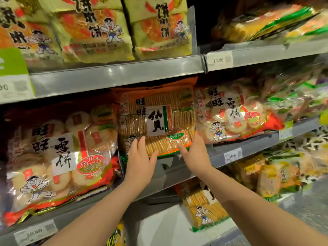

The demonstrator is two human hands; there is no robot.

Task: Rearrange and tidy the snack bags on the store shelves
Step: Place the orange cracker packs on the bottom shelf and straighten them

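Note:
An orange-and-green bag of brown rice crackers [156, 118] stands upright in the middle of the middle shelf [245, 148]. My left hand [141, 162] lies flat against its lower left corner, fingers spread. At the bag's lower right corner, my right hand [195, 153] presses with fingers extended. Neither hand closes around the bag. A red bag of white round crackers [58, 157] leans at the left. Another red bag [230, 114] lies tilted at the right, touching the orange bag.
Yellow cracker bags [95, 29] fill the upper shelf, above a grey shelf rail [115, 75] with price tags. Green and clear snack bags [298, 96] crowd the far right. More cracker bags [204, 206] sit on the lower shelf.

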